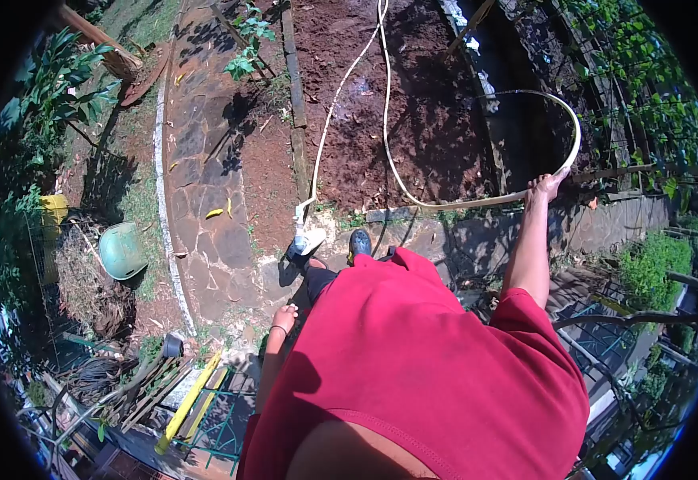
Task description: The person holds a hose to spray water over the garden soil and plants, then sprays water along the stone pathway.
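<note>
Through the head camera I see the hose (397, 172) in the grip of the right hand (546, 186), whose fingers are wrapped around it out at the end of a stretched arm. From the fingers, one length runs leftward along the near edge of the soil bed (433, 120), then bends away across the dirt. On the far side of the hand, the hose curves up and back toward the bed's border, where I cannot tell whether the thin tip is hose or water. Another stretch comes down to a white fitting (310, 240) beside the dark shoe (358, 242). The left hand (285, 317) hangs low by the red shirt (429, 360), well apart from the hose, its fingers loosely curled; I cannot tell if they hold anything. A green tub (123, 251) sits left of the stone path (205, 180); any lettering on it or on the fitting is too small for me to read.
</note>
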